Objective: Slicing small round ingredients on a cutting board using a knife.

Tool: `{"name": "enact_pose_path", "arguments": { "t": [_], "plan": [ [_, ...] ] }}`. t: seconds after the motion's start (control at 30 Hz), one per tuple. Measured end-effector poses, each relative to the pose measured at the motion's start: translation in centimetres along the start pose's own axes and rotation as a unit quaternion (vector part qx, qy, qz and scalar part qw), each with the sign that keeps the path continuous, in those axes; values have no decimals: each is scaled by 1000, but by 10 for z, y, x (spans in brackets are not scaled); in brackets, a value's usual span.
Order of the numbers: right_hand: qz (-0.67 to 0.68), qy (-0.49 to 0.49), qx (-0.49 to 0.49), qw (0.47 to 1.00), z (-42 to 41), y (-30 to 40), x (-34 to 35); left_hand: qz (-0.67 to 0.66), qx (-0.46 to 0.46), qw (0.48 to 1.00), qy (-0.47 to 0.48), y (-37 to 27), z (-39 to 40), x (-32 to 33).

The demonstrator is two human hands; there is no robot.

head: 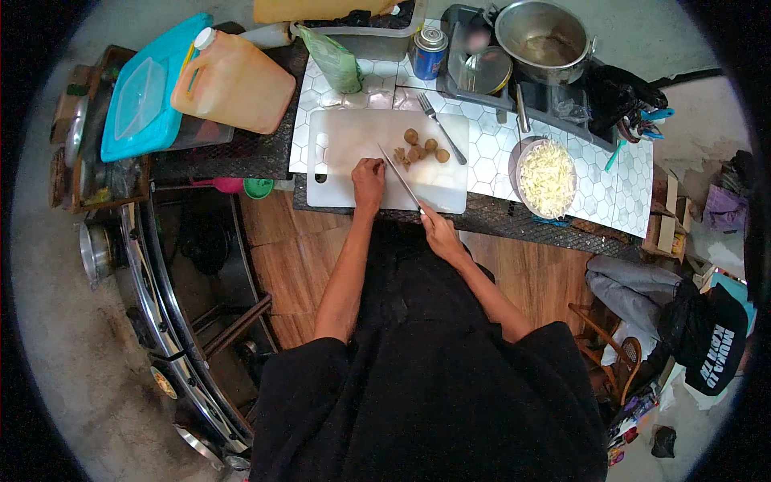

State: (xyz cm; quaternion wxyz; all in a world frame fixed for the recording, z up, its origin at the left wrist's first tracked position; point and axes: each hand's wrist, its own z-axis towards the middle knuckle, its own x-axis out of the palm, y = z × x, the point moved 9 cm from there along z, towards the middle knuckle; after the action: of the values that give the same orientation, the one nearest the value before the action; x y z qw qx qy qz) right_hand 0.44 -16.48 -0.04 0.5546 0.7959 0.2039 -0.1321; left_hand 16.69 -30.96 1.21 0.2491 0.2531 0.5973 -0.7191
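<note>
My right hand (441, 232) is closed around the handle of a kitchen knife (400, 179), its blade slanting up and left over the white plastic cutting board (337, 132). Just left of the blade, my left hand (367, 184) rests on the board with curled fingertips pinched together; whether a small piece is between them is too small to tell. Several small brown food balls (430, 145) lie right of the knife tip, beside a little heap of cut brown pieces (402, 157). A metal fork (443, 129) lies along the board's right side, its tines past the far edge.
A bowl of shredded cabbage (547, 179) stands right of the board. Behind are a green plastic pouch (332, 60), a blue can (429, 53) and a metal pot (542, 39) on a grey tray (476, 95). A large plastic jug (238, 84) stands at left.
</note>
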Motion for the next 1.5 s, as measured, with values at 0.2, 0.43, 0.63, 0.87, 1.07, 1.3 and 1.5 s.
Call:
{"name": "enact_pose_path", "arguments": {
  "t": [0.2, 0.43, 0.63, 0.87, 1.07, 1.3, 1.5],
  "plan": [
    [54, -7, -8, 998, -8, -4, -13, -42, -6, 999, 7, 1, -1, 7],
    [84, -39, -16, 996, -8, 2, -30, -79, 4, 996, 45, -8, 2, 19],
    [106, -123, 6, 987, -4, -24, -45, 70, 110, 991, 40, -68, 14, 26],
    [137, -128, 32, 982, -8, -23, -46, 119, 106, 983, 91, -70, 19, 55],
    [83, -144, -21, 986, -9, -20, -49, -129, -110, 984, 62, -30, 26, 40],
    [67, -7, -9, 998, -3, -4, -14, -165, -196, 965, -49, 43, -6, -8],
    [43, 8, -42, 998, 6, -9, -2, -95, -143, 984, -56, 31, -10, -12]
  ]
}}
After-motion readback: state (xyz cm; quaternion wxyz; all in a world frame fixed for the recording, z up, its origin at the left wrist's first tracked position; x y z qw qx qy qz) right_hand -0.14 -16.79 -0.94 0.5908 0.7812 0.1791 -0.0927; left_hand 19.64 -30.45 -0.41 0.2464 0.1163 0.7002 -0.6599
